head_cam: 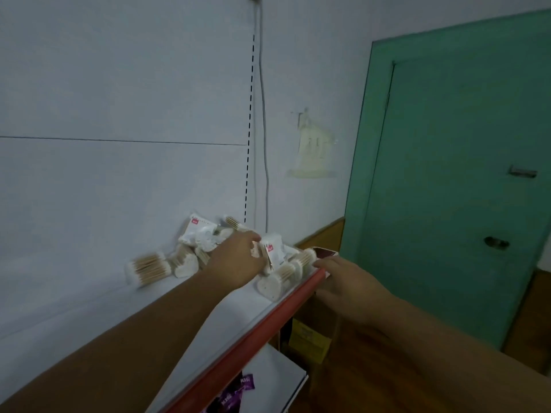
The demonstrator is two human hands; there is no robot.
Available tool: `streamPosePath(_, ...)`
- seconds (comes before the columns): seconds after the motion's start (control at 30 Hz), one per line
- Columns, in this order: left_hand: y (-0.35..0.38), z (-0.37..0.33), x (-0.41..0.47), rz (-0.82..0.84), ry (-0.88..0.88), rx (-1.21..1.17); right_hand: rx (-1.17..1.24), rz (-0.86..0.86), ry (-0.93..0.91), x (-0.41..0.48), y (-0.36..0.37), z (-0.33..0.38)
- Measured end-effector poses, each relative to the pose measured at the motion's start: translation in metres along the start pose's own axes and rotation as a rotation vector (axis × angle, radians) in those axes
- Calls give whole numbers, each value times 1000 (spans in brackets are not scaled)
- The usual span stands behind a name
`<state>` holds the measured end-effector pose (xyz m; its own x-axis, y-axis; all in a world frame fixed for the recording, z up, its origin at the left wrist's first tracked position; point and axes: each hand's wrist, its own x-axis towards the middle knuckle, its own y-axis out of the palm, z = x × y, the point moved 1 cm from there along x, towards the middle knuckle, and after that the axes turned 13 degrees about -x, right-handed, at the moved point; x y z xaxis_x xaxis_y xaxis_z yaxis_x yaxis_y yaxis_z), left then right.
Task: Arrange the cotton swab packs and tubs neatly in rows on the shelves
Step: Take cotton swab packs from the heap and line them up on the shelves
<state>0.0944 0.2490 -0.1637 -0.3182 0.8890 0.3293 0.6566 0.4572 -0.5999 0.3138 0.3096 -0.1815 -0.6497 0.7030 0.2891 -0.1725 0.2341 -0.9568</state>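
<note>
Head view, upper shelf (98, 296) at its right end. Left hand (238, 259) reaches across the white shelf surface into a loose heap of cotton swab packs (190, 257). Its fingers (254, 248) curl against a flat white pack with a red label (272, 250), which stands tilted on edge just beside the knuckles; the hand grips this pack, though the thumb is hidden and the outline is blurred. Right hand (343, 283) lies lower and to the right, fingers nearly straight and relaxed, holding nothing. Its fingertips touch the red front strip (238, 338) of the shelf near the far corner.

Swab stock sits unsorted against the back wall. One bundle with wooden sticks (146, 268) lies on its side at the left of the heap, a second bundle (277, 281) lies at the shelf's front edge between the two hands, and another flat labelled pack (199, 234) leans on top at the rear. Purple packets (235, 391) lie on the lower shelf (277, 380). A green door (447, 174) stands at right.
</note>
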Motion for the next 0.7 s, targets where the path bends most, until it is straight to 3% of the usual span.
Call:
streamPosePath(0.17, 41, -2, 53, -73, -4, 544, 182, -45, -36, 52, 25, -48)
streamPosePath(0.27, 55, 1, 62, -125, -12, 655, 312, -92, -84, 79, 34, -69)
streamPosePath(0.4, 49, -6, 57, -298, -115, 198, 358, -92, -223, 120, 43, -90)
streamPosePath(0.6, 7, -18, 18, -834, -119, -513, 590, -34, -325, 179, 48, -69)
streamPosePath(0.7, 7, -8, -5, -942, -205, -756, 672, 24, -378, 195, 56, -45)
